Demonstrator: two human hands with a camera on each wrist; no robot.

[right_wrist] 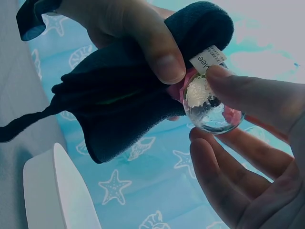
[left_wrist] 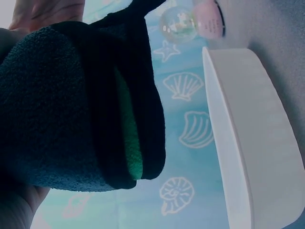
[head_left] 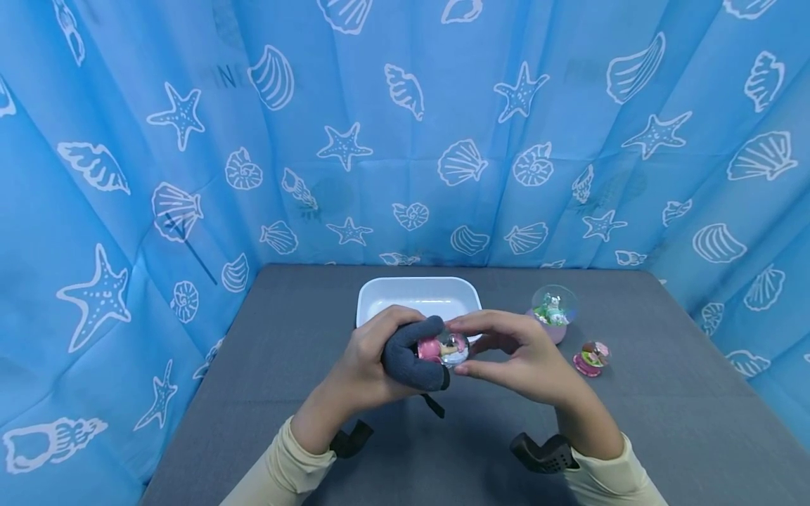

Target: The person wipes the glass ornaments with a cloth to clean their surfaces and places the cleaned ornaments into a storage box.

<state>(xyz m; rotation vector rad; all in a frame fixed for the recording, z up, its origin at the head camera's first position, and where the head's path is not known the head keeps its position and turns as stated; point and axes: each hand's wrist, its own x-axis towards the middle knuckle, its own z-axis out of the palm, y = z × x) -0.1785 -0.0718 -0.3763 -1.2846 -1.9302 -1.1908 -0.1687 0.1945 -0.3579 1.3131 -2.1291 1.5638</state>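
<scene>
In the head view my left hand [head_left: 363, 362] grips a dark blue-grey cloth [head_left: 405, 365] that wraps the pink base of a small snow globe [head_left: 454, 349]. The globe lies on its side, its clear dome toward my right hand [head_left: 528, 358]. Thumb and fingertips of that hand pinch the dome, as the right wrist view shows. White bits and a pink shape are visible inside the glass. A white paper tag [right_wrist: 208, 59] with print sticks out by the right thumb. Black trim and a green inner side show on the cloth [left_wrist: 52, 114] in the left wrist view.
Behind the hands a white tray [head_left: 418, 284] stands on the grey tabletop [head_left: 304, 330]. To the right are a larger snow globe [head_left: 554, 316] on a lilac base and a small pink-based one [head_left: 592, 358]. A blue shell-print curtain [head_left: 405, 176] encloses the table.
</scene>
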